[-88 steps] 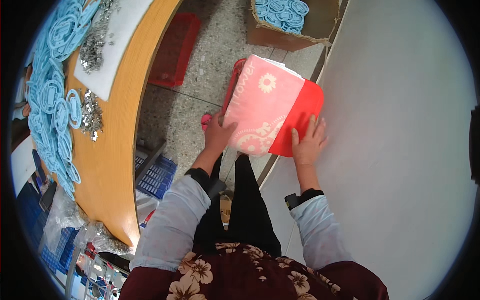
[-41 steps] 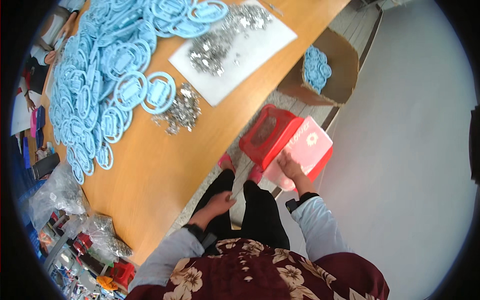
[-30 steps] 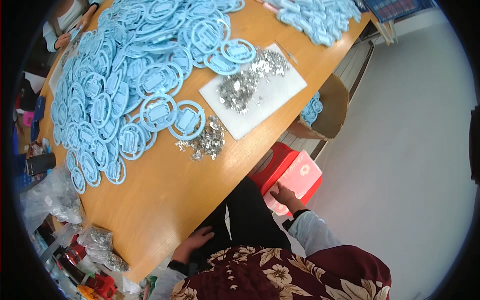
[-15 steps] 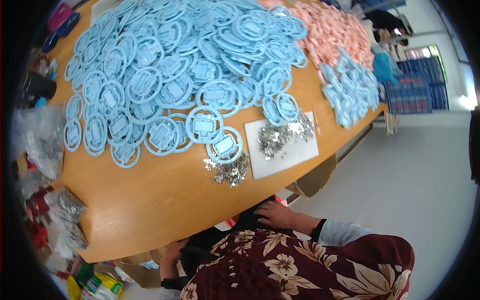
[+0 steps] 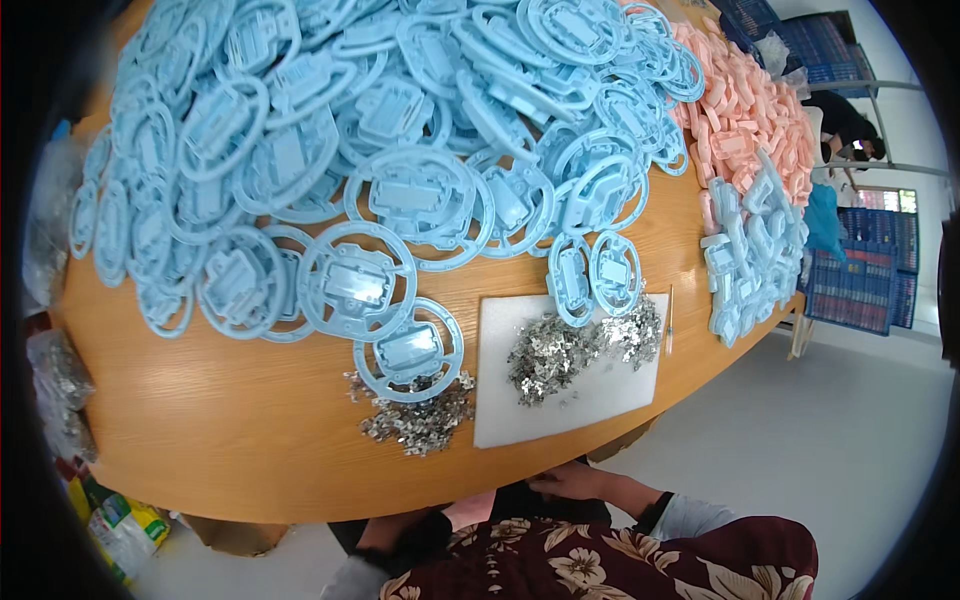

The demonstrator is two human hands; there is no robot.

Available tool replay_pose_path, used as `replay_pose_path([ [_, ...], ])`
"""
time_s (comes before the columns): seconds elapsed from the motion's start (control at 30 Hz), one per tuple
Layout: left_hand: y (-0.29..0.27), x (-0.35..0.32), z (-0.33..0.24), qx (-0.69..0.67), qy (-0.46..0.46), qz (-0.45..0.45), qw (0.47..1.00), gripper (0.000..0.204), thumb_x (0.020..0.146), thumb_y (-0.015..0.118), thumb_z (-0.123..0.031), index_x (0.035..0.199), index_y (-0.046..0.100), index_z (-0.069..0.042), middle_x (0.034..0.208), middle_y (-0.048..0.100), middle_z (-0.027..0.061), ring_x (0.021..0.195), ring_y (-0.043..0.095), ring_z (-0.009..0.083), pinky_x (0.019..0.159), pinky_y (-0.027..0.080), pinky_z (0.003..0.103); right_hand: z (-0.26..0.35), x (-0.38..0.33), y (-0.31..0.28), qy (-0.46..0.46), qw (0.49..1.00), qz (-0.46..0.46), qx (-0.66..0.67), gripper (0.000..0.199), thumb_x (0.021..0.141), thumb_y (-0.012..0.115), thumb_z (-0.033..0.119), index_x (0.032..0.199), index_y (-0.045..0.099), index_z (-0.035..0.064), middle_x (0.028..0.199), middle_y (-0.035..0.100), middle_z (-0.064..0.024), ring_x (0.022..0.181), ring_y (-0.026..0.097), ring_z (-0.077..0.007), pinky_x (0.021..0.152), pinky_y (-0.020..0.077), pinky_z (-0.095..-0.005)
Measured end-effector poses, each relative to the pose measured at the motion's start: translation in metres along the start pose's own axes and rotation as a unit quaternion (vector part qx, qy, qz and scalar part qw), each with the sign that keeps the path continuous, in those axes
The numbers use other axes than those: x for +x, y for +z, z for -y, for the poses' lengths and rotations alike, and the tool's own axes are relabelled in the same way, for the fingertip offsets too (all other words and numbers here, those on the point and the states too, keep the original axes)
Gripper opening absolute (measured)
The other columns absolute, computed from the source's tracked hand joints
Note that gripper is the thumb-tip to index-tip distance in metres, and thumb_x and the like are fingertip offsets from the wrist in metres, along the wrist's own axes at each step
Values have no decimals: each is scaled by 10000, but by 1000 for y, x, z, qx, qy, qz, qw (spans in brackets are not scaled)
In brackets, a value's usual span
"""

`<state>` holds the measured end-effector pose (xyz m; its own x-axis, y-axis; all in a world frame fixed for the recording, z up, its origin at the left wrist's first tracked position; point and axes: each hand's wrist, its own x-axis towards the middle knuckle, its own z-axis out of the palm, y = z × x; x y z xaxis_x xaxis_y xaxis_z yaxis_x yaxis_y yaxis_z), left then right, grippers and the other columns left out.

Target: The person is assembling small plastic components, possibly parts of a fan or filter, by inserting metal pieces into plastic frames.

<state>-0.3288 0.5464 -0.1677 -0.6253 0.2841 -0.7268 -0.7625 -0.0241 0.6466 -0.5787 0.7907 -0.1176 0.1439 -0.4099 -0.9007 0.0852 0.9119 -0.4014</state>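
Note:
Below the table's front edge, my right hand (image 5: 572, 481) rests on my dark-clad leg. It lies flat, with the fingertips partly in shadow, and seems to hold nothing. My left hand (image 5: 400, 531) is low beside my other leg, its fingers hidden. Between them shows a pale pink patch (image 5: 470, 511) that I cannot make out. Nearest on the wooden table (image 5: 250, 430) lies a heap of small silvery metal pieces (image 5: 420, 425), partly under a light-blue plastic steering-wheel-shaped part (image 5: 408, 348). More metal pieces (image 5: 550, 355) lie on a white foam sheet (image 5: 510, 425).
A large pile of blue wheel-shaped parts (image 5: 415, 195) covers the far table. To its right are piles of pink plastic parts (image 5: 750, 120) and blue plastic parts (image 5: 755, 250). A thin pen-like tool (image 5: 671, 320) lies beside the foam. Blue crates (image 5: 850, 275) stand beyond, near another person (image 5: 845, 125).
My view has shifted, so the table and its piles appear larger and lower. Both hands stay below the table edge; the right hand's fingers are less visible. The pink patch has come into sight.

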Motion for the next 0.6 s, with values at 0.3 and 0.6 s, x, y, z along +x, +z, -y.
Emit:
replay_pose_path([
  [0.3,36,62,-9,-127,31,-23,991,538,932,607,-391,1370,537,-87,1374,549,190,1306,495,303,1087,389,385,-44,-4,9,-2,995,-63,-71,289,978,580,211,1198,586,24,963,641,-120,719,653,-186,715,541,-349],
  [0.6,35,69,1,-140,39,-23,989,565,942,595,-408,1392,511,-78,1410,516,185,1329,470,299,1105,368,385,-15,-4,5,-19,987,-85,-133,385,969,584,195,1310,517,28,1096,638,-154,852,663,-242,832,530,-384],
])
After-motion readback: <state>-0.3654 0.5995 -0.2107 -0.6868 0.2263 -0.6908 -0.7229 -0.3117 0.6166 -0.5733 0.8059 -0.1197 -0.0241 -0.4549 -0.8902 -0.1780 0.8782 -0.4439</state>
